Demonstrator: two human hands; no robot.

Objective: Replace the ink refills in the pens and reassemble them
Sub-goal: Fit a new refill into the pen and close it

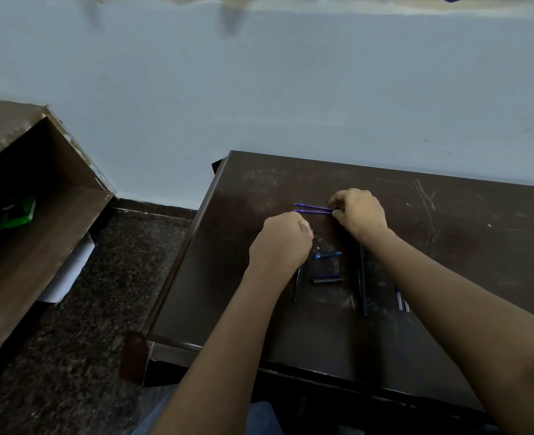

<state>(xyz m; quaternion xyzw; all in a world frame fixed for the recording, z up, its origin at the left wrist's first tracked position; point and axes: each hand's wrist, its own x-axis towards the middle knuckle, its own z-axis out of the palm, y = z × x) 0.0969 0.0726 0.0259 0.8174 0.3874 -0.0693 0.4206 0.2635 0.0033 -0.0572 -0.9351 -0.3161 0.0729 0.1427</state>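
Note:
Two thin blue ink refills [312, 209] lie side by side on the dark wooden table [447, 246], tips pointing left. My right hand [360, 215] pinches their right ends with curled fingers. My left hand [283, 238] hovers fisted just below the refills; a black pen barrel [297, 285] runs out from under its wrist, and whether the hand holds it is hidden. A blue pen piece [328, 255] and a black cap [327, 280] lie between my arms. Long black pen barrels [362, 284] lie under my right wrist.
Two pale refills [402, 301] lie partly hidden beside my right forearm. An open brown wooden box [39, 221] with a green packet [19, 213] stands to the left, across a strip of dark speckled floor. A light blue wall backs the table.

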